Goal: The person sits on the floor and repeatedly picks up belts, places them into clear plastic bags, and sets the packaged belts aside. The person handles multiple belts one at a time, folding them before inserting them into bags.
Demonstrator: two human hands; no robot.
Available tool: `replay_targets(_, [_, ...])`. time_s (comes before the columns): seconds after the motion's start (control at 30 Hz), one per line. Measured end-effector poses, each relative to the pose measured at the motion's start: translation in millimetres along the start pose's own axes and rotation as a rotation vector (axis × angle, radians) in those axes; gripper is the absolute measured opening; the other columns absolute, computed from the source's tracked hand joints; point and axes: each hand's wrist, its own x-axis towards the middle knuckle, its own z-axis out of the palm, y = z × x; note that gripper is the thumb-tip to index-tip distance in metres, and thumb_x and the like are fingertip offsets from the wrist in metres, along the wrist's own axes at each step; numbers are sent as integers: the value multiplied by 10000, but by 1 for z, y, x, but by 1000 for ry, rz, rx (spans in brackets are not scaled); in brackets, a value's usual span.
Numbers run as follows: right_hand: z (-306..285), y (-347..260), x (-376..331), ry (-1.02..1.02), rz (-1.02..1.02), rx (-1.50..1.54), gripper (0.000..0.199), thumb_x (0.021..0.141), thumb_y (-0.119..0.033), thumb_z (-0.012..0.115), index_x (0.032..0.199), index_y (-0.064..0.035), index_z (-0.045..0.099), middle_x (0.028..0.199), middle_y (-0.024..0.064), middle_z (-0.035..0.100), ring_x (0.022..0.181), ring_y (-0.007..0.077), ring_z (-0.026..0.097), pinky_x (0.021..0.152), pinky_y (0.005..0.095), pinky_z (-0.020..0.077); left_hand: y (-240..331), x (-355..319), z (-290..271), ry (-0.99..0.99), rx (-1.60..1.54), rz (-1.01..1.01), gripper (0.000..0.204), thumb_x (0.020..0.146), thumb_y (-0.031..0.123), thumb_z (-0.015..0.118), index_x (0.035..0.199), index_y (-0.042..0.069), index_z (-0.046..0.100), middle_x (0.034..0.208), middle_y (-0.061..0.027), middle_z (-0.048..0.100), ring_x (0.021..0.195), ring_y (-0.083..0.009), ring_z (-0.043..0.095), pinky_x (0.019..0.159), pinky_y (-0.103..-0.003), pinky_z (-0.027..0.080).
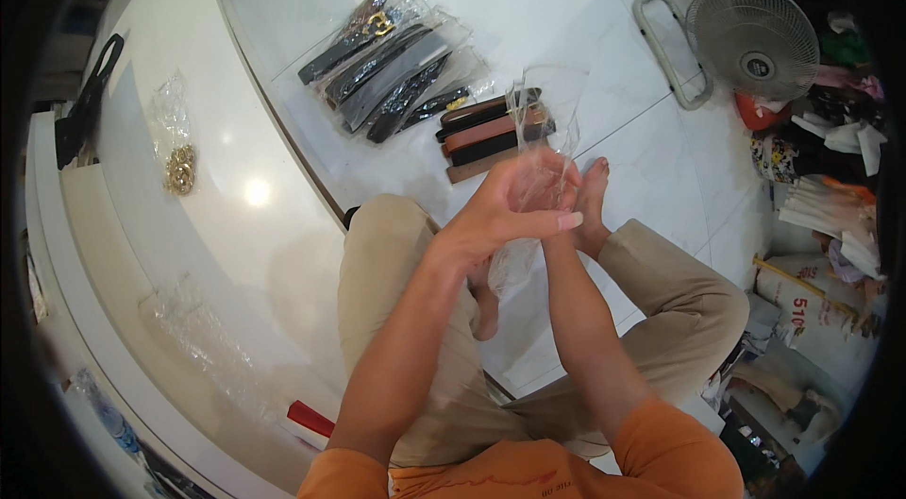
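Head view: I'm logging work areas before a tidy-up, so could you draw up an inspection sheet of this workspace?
Surface: pale tiled floor; white counter at left.
Job's things: clear plastic at the hands; loose belts, black and brown, just beyond; bagged belts, mostly dark, farther off, both on the floor.
Clutter: bag of gold-coloured pieces and clear wrap on the counter; a red item, partly hidden.
Hands: left hand curled around the plastic; right hand partly hidden beside it, grip unclear.
Cables: nothing that can be made out for certain.
Surroundings: grey fan and piled clothes at right.
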Motion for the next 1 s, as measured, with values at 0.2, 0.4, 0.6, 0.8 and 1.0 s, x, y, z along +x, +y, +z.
replay_targets(0.2, [-4,-129,-93,-12,-503,297,197,913,-151,781,946,-141,587,702,-24,550,573,89,519,443,264,401,-4,-5,1,-130,-3,-90,438,790,145,809,1167,66,601,915,-16,589,848,-126,577,744,-296,486])
replay_targets(0.4, [11,-277,-313,-420,-1038,423,105,990,-162,707,1009,-126,610,832,-37,617,610,49,494,567,225,387,-11,-4,4,-266,20,-122,519,789,307,791,1197,76,571,883,-37,587,803,-153,582,714,-311,479])
replay_targets(0.6, [13,-286,-443,-473,-1317,66,180,953,-140,753,1058,-65,628,857,12,668,630,71,533,533,230,373,-19,-10,15,-406,9,-196,572,792,337,783,1239,68,548,879,-31,578,801,-146,574,698,-299,469])
replay_targets(0.8, [7,-251,-432,-391,-1328,-299,232,904,-110,785,1051,32,674,911,77,709,578,94,538,486,245,386,-31,-14,26,-498,92,-304,548,804,303,775,1236,51,551,888,-30,576,817,-132,575,706,-290,475])
replay_targets(1.0, [18,-243,-425,-495,-1212,-405,233,833,-66,841,979,29,686,884,92,722,600,92,568,512,230,416,-30,-16,33,-496,76,-296,563,798,310,780,1235,27,566,884,-40,574,804,-121,575,694,-282,477])
